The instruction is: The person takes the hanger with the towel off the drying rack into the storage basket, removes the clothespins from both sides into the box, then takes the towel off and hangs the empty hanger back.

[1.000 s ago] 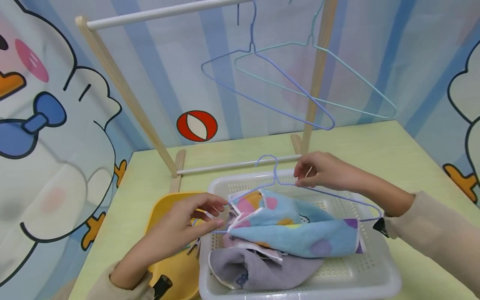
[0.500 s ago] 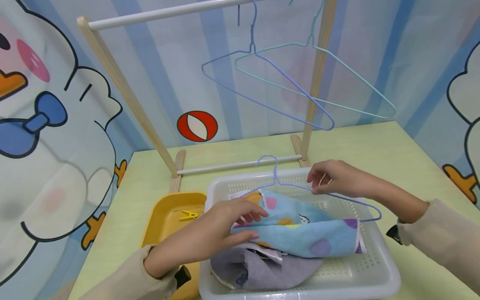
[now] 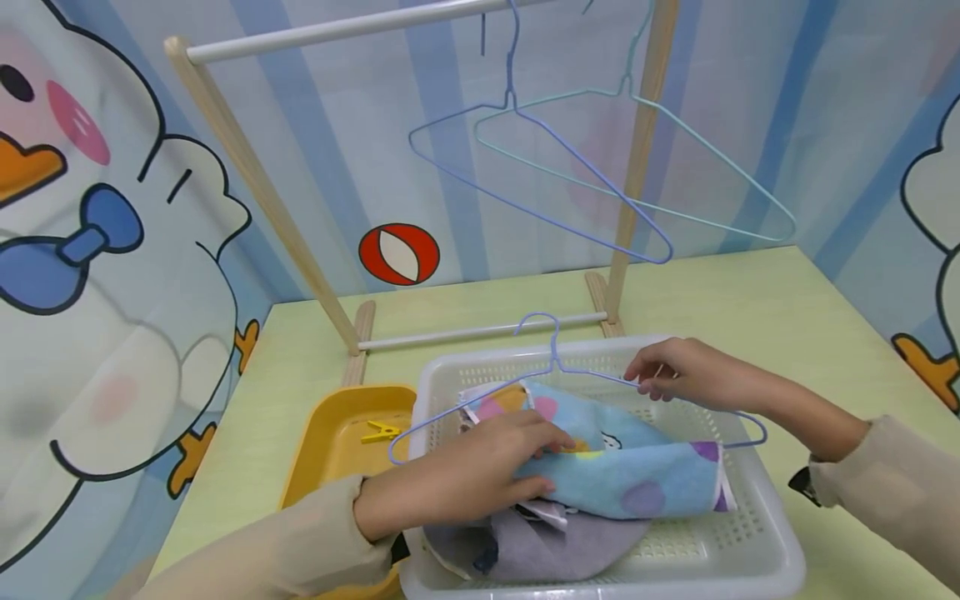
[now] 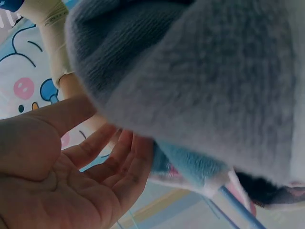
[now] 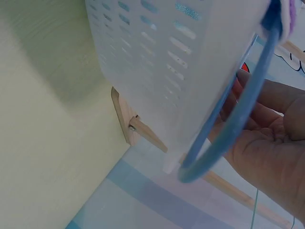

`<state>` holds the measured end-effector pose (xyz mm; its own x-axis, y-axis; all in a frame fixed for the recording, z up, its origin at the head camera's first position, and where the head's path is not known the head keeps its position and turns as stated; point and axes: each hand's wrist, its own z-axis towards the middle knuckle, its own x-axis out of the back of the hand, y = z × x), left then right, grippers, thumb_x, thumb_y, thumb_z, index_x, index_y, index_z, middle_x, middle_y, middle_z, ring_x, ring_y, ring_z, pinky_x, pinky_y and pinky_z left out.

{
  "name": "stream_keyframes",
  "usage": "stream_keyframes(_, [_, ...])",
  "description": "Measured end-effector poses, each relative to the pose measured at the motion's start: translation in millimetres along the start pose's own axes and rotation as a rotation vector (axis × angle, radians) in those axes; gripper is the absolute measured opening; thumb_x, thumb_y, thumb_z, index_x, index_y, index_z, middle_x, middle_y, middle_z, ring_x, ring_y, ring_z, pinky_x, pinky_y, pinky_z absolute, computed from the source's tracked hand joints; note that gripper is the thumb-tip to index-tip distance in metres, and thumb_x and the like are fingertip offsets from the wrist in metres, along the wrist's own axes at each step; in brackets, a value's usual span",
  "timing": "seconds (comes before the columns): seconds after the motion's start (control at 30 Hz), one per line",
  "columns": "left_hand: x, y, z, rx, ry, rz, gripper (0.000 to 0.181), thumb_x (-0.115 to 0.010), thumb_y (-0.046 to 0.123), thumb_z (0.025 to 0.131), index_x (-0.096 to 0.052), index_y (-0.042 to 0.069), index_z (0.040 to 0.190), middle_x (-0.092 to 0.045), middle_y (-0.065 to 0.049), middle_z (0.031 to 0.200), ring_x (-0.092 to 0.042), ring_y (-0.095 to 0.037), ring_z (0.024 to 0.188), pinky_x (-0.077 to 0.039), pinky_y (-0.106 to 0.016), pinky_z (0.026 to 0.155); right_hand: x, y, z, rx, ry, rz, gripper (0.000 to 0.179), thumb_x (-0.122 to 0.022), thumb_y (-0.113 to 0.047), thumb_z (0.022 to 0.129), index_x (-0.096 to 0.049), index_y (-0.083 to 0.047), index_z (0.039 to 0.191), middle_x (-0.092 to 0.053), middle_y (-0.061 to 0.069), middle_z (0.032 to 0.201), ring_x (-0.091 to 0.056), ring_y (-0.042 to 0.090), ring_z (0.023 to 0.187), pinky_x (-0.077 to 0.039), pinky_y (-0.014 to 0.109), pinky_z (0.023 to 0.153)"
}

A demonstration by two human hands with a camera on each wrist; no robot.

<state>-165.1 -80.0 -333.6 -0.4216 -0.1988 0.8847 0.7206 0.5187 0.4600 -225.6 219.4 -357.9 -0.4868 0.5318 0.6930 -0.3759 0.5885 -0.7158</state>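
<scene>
My left hand (image 3: 491,467) lies over the left part of a light-blue patterned towel (image 3: 637,483), thumb and fingers spread apart on it. The towel is folded around the lower bar of a lilac wire hanger (image 3: 554,346), whose hook points away from me. With bent fingers, my right hand (image 3: 708,379) pinches the hanger's right shoulder. Its rounded end, blue in the right wrist view, loops past the basket's side. Under the towel sits a grey cloth (image 3: 570,546), which hides my left fingertips in the left wrist view.
A white perforated basket (image 3: 786,554) holds the cloths. Left of it stands a yellow tray (image 3: 311,454) with a yellow clothespin (image 3: 381,432). Behind rises a drying rack (image 3: 337,29) of wood and white bars, where a blue-violet hanger (image 3: 512,79) and a mint hanger (image 3: 712,146) hang.
My left hand has left the hanger's left side and moved right onto the towel. My right hand has shifted right and toward me along the hanger's shoulder.
</scene>
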Motion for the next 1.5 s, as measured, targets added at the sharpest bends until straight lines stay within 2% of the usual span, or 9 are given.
stream_keyframes(0.3, [-5.6, -1.0, 6.9, 0.033, -0.004, 0.068, 0.036, -0.066, 0.017, 0.099, -0.061, 0.010, 0.133, -0.060, 0.001, 0.127, -0.052, -0.009, 0.118, -0.042, -0.024, 0.101, -3, 4, -1.2, 0.007, -0.002, 0.054, 0.017, -0.056, 0.005, 0.098, -0.064, 0.012, 0.111, -0.066, 0.003, 0.090, -0.065, 0.020, 0.079, -0.058, 0.030, 0.068])
stream_keyframes(0.57, [-6.7, -3.6, 9.8, 0.042, 0.018, 0.096, 0.028, -0.068, 0.010, 0.096, -0.068, 0.007, 0.124, -0.067, -0.001, 0.117, -0.060, -0.010, 0.109, -0.048, -0.020, 0.091, -7, 6, -1.6, 0.008, -0.019, 0.134, 0.020, -0.050, 0.008, 0.099, -0.059, 0.017, 0.114, -0.064, 0.005, 0.082, -0.063, 0.020, 0.069, -0.057, 0.032, 0.059])
stream_keyframes(0.73, [-5.3, -4.0, 10.2, 0.039, 0.009, 0.119, 0.026, -0.069, 0.009, 0.095, -0.070, 0.006, 0.121, -0.069, -0.002, 0.116, -0.061, -0.010, 0.109, -0.049, -0.022, 0.091, -9, 7, -2.1, 0.011, -0.010, 0.124, 0.020, -0.048, 0.008, 0.100, -0.059, 0.015, 0.115, -0.063, 0.005, 0.080, -0.054, 0.015, 0.059, -0.048, 0.027, 0.052])
stream_keyframes(0.87, [-5.3, -5.9, 10.9, 0.006, 0.038, 0.158, 0.017, -0.070, 0.007, 0.094, -0.074, 0.006, 0.111, -0.071, -0.002, 0.107, -0.063, -0.011, 0.101, -0.051, -0.022, 0.086, -11, 9, -2.3, 0.020, 0.000, 0.142, 0.019, -0.047, 0.009, 0.101, -0.060, 0.013, 0.114, -0.062, 0.004, 0.078, -0.043, 0.009, 0.056, -0.039, 0.023, 0.051])
stream_keyframes(0.97, [-5.7, -8.5, 11.3, -0.017, 0.059, 0.172, 0.011, -0.071, 0.006, 0.093, -0.075, 0.006, 0.103, -0.071, -0.003, 0.100, -0.064, -0.012, 0.096, -0.051, -0.022, 0.082, -12, 11, -2.5, 0.040, 0.004, 0.156, 0.018, -0.047, 0.009, 0.101, -0.060, 0.011, 0.113, -0.061, 0.004, 0.077, -0.040, 0.007, 0.055, -0.037, 0.023, 0.051])
stream_keyframes(1.3, [-5.3, -10.2, 9.1, 0.005, 0.078, 0.140, 0.010, -0.066, 0.009, 0.097, -0.072, 0.007, 0.104, -0.069, -0.003, 0.101, -0.064, -0.013, 0.093, -0.050, -0.019, 0.079, -12, 12, -3.8, 0.051, 0.019, 0.179, 0.018, -0.047, 0.006, 0.102, -0.061, 0.010, 0.112, -0.061, 0.005, 0.075, -0.041, 0.007, 0.056, -0.037, 0.023, 0.052])
stream_keyframes(1.5, [-0.6, -8.8, 6.0, -0.024, 0.111, 0.111, 0.006, -0.065, 0.008, 0.098, -0.069, 0.007, 0.101, -0.066, -0.002, 0.096, -0.059, -0.013, 0.087, -0.048, -0.018, 0.075, -13, 14, -4.3, 0.050, 0.043, 0.185, 0.018, -0.048, 0.004, 0.102, -0.063, 0.009, 0.111, -0.061, 0.005, 0.073, -0.041, 0.007, 0.056, -0.038, 0.023, 0.052])
